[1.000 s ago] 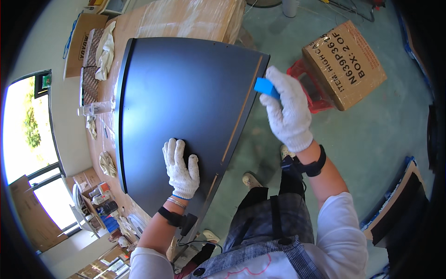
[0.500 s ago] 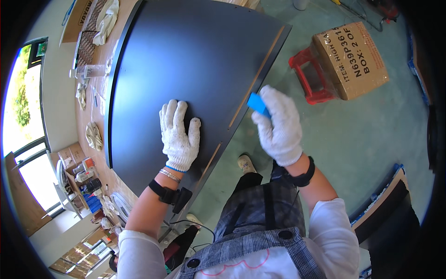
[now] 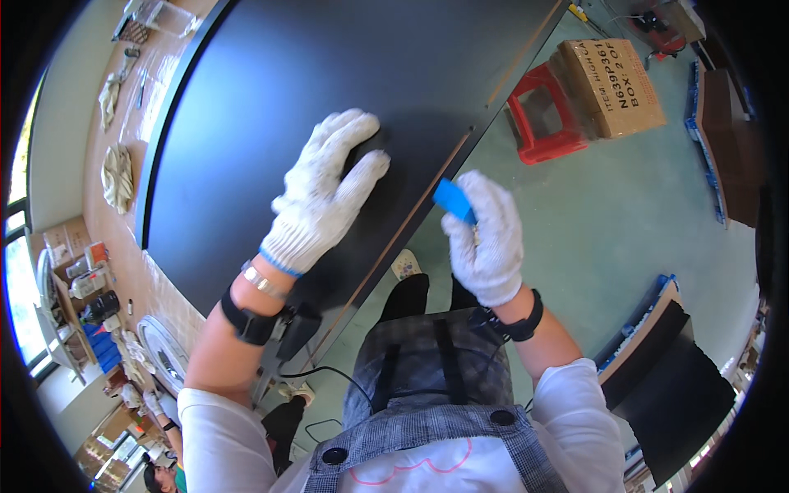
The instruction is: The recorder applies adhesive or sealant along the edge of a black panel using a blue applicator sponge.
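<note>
A large dark grey panel point(image 3: 271, 74) lies in front of me, with a thin tan groove point(image 3: 417, 209) broken by a gap along its right edge. My left hand point(image 3: 325, 193), in a white knit glove, rests on the panel's surface with its fingers stretched out. Just off the right edge, beside the groove, my right hand point(image 3: 486, 246), also gloved, grips a small blue block point(image 3: 454, 201) between thumb and fingers. Part of the block is hidden in the glove. Whether it touches the panel's edge I cannot tell.
Right of the panel, a cardboard box point(image 3: 612, 86) stands by a red plastic stool point(image 3: 551, 144) on the green floor. Loose gloves point(image 3: 117, 177) lie on the wooden bench at left. Black sheeting point(image 3: 682, 394) lies at lower right. Another person point(image 3: 168, 472) is at the lower left.
The view has shifted along the panel. My left hand has moved closer to the grooved edge, fingers now pointing up and right. My right hand still holds the blue block near that edge.
</note>
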